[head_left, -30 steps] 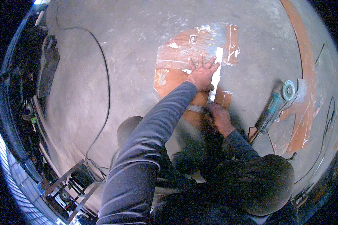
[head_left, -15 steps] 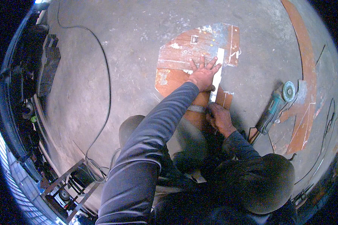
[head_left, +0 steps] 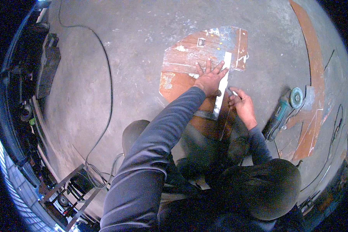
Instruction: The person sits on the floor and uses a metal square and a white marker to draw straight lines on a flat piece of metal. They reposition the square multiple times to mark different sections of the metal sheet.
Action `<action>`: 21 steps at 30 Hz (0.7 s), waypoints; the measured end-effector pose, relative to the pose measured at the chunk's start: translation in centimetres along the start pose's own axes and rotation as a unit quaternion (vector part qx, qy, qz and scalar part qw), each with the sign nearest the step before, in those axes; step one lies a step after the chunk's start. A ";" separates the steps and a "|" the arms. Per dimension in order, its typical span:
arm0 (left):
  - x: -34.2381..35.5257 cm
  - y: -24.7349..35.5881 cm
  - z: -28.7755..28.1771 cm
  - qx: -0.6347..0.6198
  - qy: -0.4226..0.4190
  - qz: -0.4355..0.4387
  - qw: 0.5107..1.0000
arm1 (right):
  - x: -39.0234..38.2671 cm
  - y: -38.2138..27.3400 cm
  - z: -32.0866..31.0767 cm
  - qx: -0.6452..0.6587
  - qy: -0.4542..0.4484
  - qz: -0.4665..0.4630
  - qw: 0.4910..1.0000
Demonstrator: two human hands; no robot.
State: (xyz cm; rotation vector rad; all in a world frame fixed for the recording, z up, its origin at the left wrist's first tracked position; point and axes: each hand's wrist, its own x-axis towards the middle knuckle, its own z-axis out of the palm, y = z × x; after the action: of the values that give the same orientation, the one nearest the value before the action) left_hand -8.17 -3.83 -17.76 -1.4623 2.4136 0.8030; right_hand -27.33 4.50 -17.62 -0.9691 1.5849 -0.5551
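A rust-brown metal plate with white lines and worn grey patches lies on the floor in front of me. Across it rests a metal square, its long pale blade pointing away from me and its darker arm running left at the near end. My left hand is spread flat on the plate, fingers wide, the fingertips and thumb against the blade's left side. Just right of the blade, my right hand has its fingers pinched around what looks like a small white stick, over the plate's right edge. Its tip is hard to make out.
An angle grinder with a teal body lies to the right, beside a long brown metal offcut. A dark cable curves over the concrete floor on the left. A metal frame stands at the lower left.
My right hand has moved away from me, from the square's near end up along the blade's right side. The left hand stays pressed in place.
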 end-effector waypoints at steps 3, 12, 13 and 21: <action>0.3 0.5 -0.2 -0.004 0.004 0.006 1.000 | 2.5 1.2 -0.7 -0.005 0.014 -0.030 0.999; -0.1 0.3 -0.6 -0.005 -0.008 -0.004 1.000 | 3.4 -1.2 0.3 -0.052 0.013 -0.007 0.999; -0.1 0.4 -0.7 -0.003 -0.007 -0.003 1.000 | 3.5 -1.2 0.3 -0.056 0.006 -0.005 0.998; 0.1 0.4 -0.6 -0.003 -0.013 -0.007 1.000 | 4.4 -0.4 0.7 -0.120 0.044 -0.040 0.991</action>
State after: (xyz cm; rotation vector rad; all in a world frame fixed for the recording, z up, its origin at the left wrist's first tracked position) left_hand -8.46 -4.08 -17.17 -1.4592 2.3813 0.8232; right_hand -26.61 0.81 -19.96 -1.2070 1.7254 -0.4762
